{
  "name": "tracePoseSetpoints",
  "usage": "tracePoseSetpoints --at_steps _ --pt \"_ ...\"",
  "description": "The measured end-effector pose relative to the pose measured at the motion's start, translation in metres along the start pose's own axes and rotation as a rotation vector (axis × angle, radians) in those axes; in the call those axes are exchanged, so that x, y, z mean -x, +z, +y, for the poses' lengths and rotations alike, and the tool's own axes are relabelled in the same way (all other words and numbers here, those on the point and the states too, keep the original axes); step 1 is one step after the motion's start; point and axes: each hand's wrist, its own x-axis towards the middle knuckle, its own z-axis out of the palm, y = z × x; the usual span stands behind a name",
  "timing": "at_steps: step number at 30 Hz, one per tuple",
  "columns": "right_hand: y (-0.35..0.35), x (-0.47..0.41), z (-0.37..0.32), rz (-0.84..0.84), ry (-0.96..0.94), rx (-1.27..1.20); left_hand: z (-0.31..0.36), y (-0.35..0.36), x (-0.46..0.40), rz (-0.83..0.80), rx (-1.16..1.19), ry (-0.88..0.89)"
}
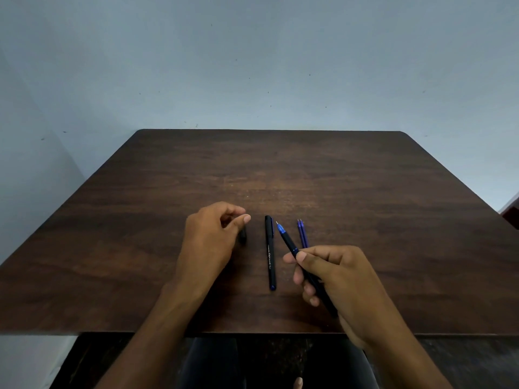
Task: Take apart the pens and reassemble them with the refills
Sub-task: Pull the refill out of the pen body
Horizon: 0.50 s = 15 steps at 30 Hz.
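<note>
My right hand (334, 279) grips an uncapped black pen (289, 242) by its barrel, blue grip and tip pointing away and to the left. A capped black pen (270, 254) lies lengthwise on the table between my hands. Two blue refills (302, 234) lie side by side just beyond my right hand. My left hand (210, 237) hovers over a black pen cap (242, 235) that rests on the table, fingers curled, thumb and forefinger slightly apart above it. Whether the fingers touch the cap is hidden.
The dark wooden table (280, 169) stands against a pale blue wall. Its front edge runs just below my wrists. A reddish object (512, 216) peeks in at the right edge.
</note>
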Motion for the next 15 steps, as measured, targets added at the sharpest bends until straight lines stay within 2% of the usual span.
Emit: tracePoseSetpoints --at_steps 2,6,8,10,15 --pt "0.002 0.000 0.000 -0.040 -0.014 -0.053 0.008 -0.003 0.022 -0.045 0.252 0.029" --pt "0.005 0.000 0.001 -0.146 -0.026 -0.138 0.026 -0.005 0.063 -0.342 0.805 -0.118" --pt "0.007 0.000 0.001 -0.188 -0.035 -0.129 0.029 -0.004 0.069 -0.412 1.003 -0.163" --pt "0.010 0.000 0.002 -0.202 -0.043 -0.130 0.028 -0.003 0.068 -0.414 1.124 -0.226" --pt "0.012 0.001 0.002 -0.190 -0.104 -0.071 0.026 0.002 0.065 -0.325 1.198 -0.309"
